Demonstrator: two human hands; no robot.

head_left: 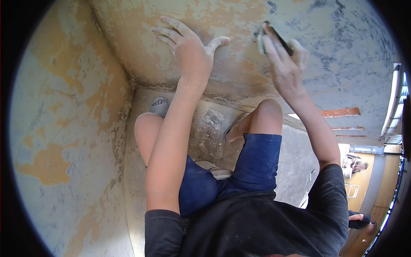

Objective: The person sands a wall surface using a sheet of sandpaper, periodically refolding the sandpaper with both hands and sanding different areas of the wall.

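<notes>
My left hand [188, 45] lies with fingers spread against the patchy grey and tan wall [239, 25], and it holds nothing. Whitish dust coats its fingers. Farther right, my right hand [287, 64] is wrapped round a dark-edged sanding block [280, 39] that is against the same wall. Part of a pale sheet shows beside the fingers. Dark smudges mark the wall around and to the right of the block.
A second patchy wall [64, 128] meets the first in a corner at the left. The dusty floor [295, 167] lies under my bent legs. Orange-red strips [340, 112] are on the right. Two people [359, 165] [359, 217] appear at far right.
</notes>
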